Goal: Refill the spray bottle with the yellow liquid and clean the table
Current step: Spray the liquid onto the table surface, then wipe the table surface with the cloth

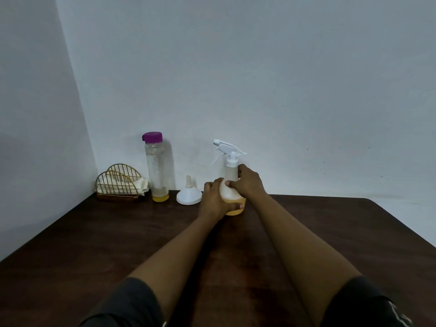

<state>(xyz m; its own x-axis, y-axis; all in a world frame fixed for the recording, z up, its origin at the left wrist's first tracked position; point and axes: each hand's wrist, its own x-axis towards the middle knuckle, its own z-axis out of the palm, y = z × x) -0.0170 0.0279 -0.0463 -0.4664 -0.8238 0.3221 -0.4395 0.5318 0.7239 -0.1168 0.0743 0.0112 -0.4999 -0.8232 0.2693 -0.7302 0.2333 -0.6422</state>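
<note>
Spray bottle (pixel 232 185) is stood upright on the dark table (pixel 94 244), with yellow liquid at its bottom. It is gripped low by the left hand (pixel 215 199) and higher by the right hand (pixel 250 182), fingers wrapped around it. Just left of the spray bottle a white funnel (pixel 188 195) is seen upside down, then a purple-capped bottle (pixel 157 166).

I see a spray bottle (pixel 232 182) standing at the back of the table (pixel 94 244), between both hands. Left of it sits an upturned funnel (pixel 188 197), then a capped bottle (pixel 157 168), then a wire rack (pixel 120 185) in the corner.
</note>
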